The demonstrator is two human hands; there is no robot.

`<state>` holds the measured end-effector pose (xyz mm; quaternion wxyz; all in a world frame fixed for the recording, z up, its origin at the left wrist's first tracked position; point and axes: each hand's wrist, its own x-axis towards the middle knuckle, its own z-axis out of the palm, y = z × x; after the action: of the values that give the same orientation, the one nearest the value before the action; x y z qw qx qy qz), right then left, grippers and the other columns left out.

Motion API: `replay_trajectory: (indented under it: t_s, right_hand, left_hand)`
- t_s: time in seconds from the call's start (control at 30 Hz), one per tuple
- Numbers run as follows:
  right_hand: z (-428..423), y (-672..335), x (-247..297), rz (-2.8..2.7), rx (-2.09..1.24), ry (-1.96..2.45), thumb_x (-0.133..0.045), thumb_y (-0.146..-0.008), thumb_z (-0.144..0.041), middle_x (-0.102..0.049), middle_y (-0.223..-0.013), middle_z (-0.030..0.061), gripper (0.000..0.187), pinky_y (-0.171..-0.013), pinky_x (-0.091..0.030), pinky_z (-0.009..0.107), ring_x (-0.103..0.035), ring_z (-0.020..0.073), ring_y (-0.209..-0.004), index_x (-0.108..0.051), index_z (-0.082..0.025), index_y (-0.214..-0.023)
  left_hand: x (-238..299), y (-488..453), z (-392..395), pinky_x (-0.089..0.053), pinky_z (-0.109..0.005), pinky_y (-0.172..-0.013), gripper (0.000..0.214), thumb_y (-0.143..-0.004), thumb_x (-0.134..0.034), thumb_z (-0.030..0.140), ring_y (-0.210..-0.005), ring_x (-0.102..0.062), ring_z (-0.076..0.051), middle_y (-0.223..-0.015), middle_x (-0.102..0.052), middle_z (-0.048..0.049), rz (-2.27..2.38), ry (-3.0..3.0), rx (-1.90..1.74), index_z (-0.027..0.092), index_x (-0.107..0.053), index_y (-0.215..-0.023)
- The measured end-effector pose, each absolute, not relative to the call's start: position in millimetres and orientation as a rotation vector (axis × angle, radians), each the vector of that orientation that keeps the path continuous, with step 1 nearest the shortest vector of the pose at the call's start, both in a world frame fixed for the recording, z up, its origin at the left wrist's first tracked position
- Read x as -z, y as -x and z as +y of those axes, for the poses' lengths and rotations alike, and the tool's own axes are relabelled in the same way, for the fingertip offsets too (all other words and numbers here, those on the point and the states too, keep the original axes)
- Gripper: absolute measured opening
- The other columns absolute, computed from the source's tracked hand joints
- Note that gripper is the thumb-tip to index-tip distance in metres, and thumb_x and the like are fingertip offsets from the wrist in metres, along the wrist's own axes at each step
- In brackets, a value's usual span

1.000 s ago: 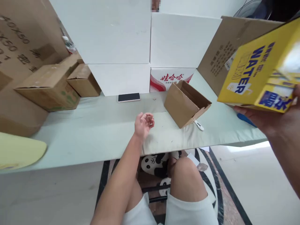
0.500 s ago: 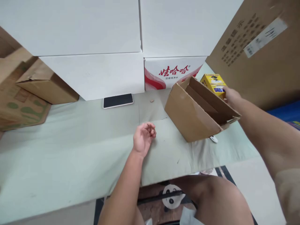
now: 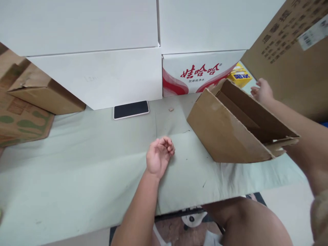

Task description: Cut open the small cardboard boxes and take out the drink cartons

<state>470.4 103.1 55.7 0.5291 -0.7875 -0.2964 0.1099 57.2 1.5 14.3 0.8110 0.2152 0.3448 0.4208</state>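
My left hand [image 3: 159, 158] rests on the pale green table cover [image 3: 77, 164] with its fingers loosely curled and nothing in them. My right hand [image 3: 262, 91] reaches past the far side of an open brown cardboard box [image 3: 225, 131] with fingers apart, holding nothing. A yellow carton [image 3: 239, 78] stands on the table just left of that hand, behind the brown box and against a white box with red print [image 3: 197, 73].
A black phone [image 3: 131, 109] lies face up by stacked white boxes [image 3: 94, 44]. Brown cardboard boxes [image 3: 38, 89] sit at the left, and a large brown cardboard sheet [image 3: 289, 51] leans at the right. A small scrap [image 3: 171, 109] lies near the phone.
My right hand carried the yellow carton from near the camera to behind the brown box, set it down and let go. The view moved closer to the table.
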Motion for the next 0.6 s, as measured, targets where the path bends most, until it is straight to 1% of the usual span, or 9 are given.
replay_trajectory:
  t_s: [0.07, 0.13, 0.2, 0.23, 0.27, 0.3, 0.37, 0.5, 0.6]
  right_hand:
    - [70, -455, -74, -0.619, -0.428, 1.862, -0.031, -0.102, -0.032, -0.064, -0.125, 0.0183, 0.035, -0.100, -0.053, 0.038, -0.067, 0.0196, -0.110, -0.064, -0.020, -0.103]
    - [22, -433, -93, -0.610, -0.582, 1.783, -0.034, -0.098, -0.038, -0.064, -0.129, 0.0154, 0.033, -0.097, -0.055, 0.035, -0.067, 0.0197, -0.111, -0.063, -0.022, -0.099]
    - [-30, -408, -108, -0.622, -0.763, 1.650, -0.047, -0.089, -0.053, -0.065, -0.128, 0.0090, 0.034, -0.089, -0.057, 0.033, -0.065, 0.0204, -0.112, -0.065, -0.026, -0.100]
    - [-54, -395, -113, -0.649, -0.810, 1.653, -0.057, -0.081, -0.059, -0.066, -0.126, 0.0062, 0.038, -0.084, -0.058, 0.033, -0.065, 0.0211, -0.109, -0.066, -0.029, -0.102]
    - [-75, -383, -117, -0.662, -0.846, 1.687, -0.068, -0.071, -0.059, -0.067, -0.120, 0.0045, 0.042, -0.081, -0.059, 0.032, -0.065, 0.0211, -0.105, -0.067, -0.030, -0.102]
    - [-91, -372, -120, -0.682, -0.874, 1.746, -0.074, -0.064, -0.055, -0.068, -0.116, 0.0033, 0.046, -0.078, -0.060, 0.030, -0.065, 0.0206, -0.102, -0.068, -0.031, -0.103]
    - [-108, -355, -125, -0.668, -0.901, 1.877, -0.077, -0.057, -0.043, -0.069, -0.110, 0.0016, 0.046, -0.071, -0.062, 0.028, -0.064, 0.0188, -0.095, -0.070, -0.032, -0.102]
    - [-101, -340, -135, -0.473, -0.887, 1.939, -0.063, -0.049, -0.020, -0.066, -0.092, -0.0006, 0.044, -0.053, -0.061, 0.025, -0.061, 0.0141, -0.076, -0.069, -0.028, -0.092]
    - [-89, -342, -138, -0.448, -0.895, 1.875, -0.058, -0.047, -0.013, -0.064, -0.079, -0.0002, 0.041, -0.052, -0.061, 0.025, -0.060, 0.0121, -0.065, -0.066, -0.024, -0.086]
  left_hand:
    - [-18, -55, -1, -0.034, -0.026, -0.061, 0.038, -0.071, -0.065, 0.055, -0.059, -0.042, -0.013, -0.063, -0.042, 0.0002, 0.713, -0.459, -0.915, 0.018, -0.061, -0.066]
    - [-22, -53, -4, -0.035, -0.026, -0.060, 0.037, -0.072, -0.063, 0.054, -0.059, -0.043, -0.012, -0.063, -0.042, 0.0004, 0.679, -0.460, -0.935, 0.017, -0.060, -0.066]
    - [-26, -49, -8, -0.035, -0.025, -0.060, 0.037, -0.074, -0.061, 0.053, -0.058, -0.044, -0.012, -0.063, -0.042, 0.0006, 0.638, -0.456, -0.968, 0.017, -0.060, -0.067]
    - [-28, -47, -10, -0.036, -0.025, -0.060, 0.037, -0.075, -0.060, 0.053, -0.058, -0.044, -0.012, -0.063, -0.042, 0.0007, 0.616, -0.452, -0.987, 0.016, -0.060, -0.067]
    - [-30, -46, -12, -0.036, -0.024, -0.060, 0.037, -0.076, -0.059, 0.052, -0.058, -0.044, -0.011, -0.063, -0.042, 0.0007, 0.595, -0.446, -1.003, 0.016, -0.060, -0.067]
    - [-32, -44, -14, -0.036, -0.024, -0.060, 0.036, -0.077, -0.058, 0.051, -0.057, -0.044, -0.011, -0.062, -0.042, 0.0006, 0.577, -0.439, -1.012, 0.016, -0.060, -0.067]
    - [-35, -42, -18, -0.036, -0.024, -0.060, 0.036, -0.078, -0.056, 0.049, -0.057, -0.045, -0.011, -0.062, -0.043, 0.0005, 0.547, -0.426, -1.021, 0.016, -0.060, -0.067]
    - [-37, -39, -21, -0.037, -0.024, -0.059, 0.034, -0.079, -0.055, 0.047, -0.055, -0.045, -0.011, -0.062, -0.042, 0.0007, 0.517, -0.411, -1.031, 0.016, -0.061, -0.066]
    - [-38, -37, -18, -0.037, -0.023, -0.058, 0.034, -0.080, -0.054, 0.046, -0.055, -0.045, -0.011, -0.062, -0.042, 0.0006, 0.513, -0.410, -1.049, 0.016, -0.061, -0.066]
